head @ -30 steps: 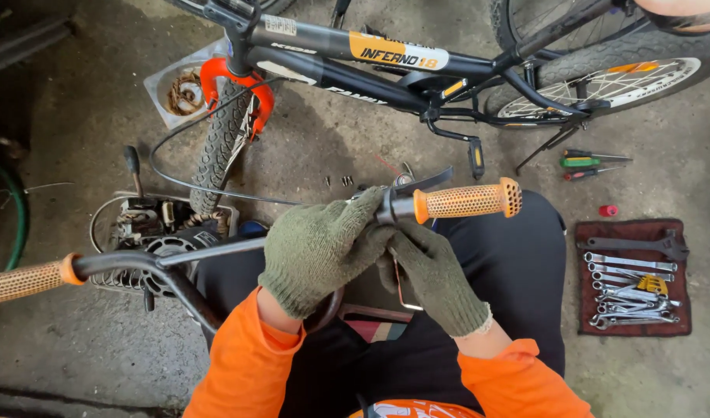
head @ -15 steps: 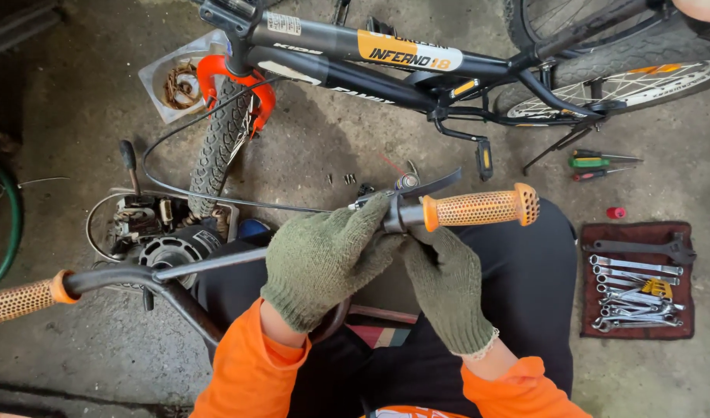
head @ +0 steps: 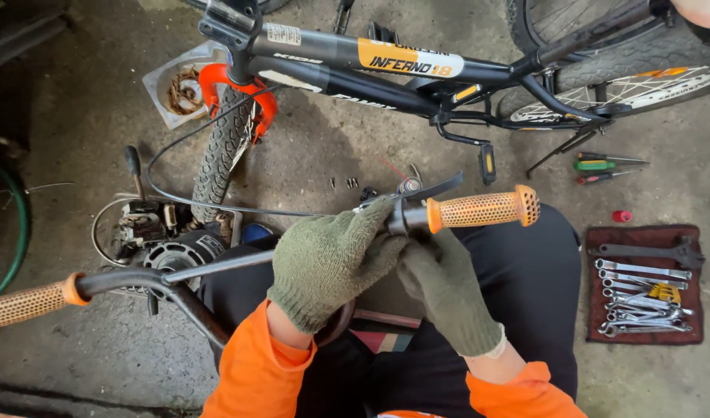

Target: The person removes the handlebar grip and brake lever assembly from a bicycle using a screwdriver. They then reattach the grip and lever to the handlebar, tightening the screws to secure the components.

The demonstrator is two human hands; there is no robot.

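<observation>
A black bicycle (head: pixel 417 73) lies across the far side of the concrete floor, its front tyre (head: pixel 223 151) with an orange fork pointing near-left and its rear wheel (head: pixel 626 77) at the far right. A black handlebar (head: pixel 216 271) rests across the person's lap, running from an orange grip (head: pixel 26 303) at the near left to a second orange grip (head: pixel 483 209) at the right of centre. On the floor to the left sits a small engine-like part (head: pixel 157 236), and to the right a dark red cloth (head: pixel 645 282) holds a row of wrenches (head: pixel 641 298). Further right and farther off lie screwdrivers (head: pixel 607 166) with green and red handles, and a small red cap (head: pixel 621 216) sits just beyond the cloth.

The left hand (head: pixel 328 259), in a green knit glove, is closed over the bar just left of the right-hand grip, its fingers curled onto the brake lever (head: pixel 425 188) mount. The right hand (head: pixel 440 290), gloved alike, wraps the bar from beneath, just near of that grip, fingers closed against it.
</observation>
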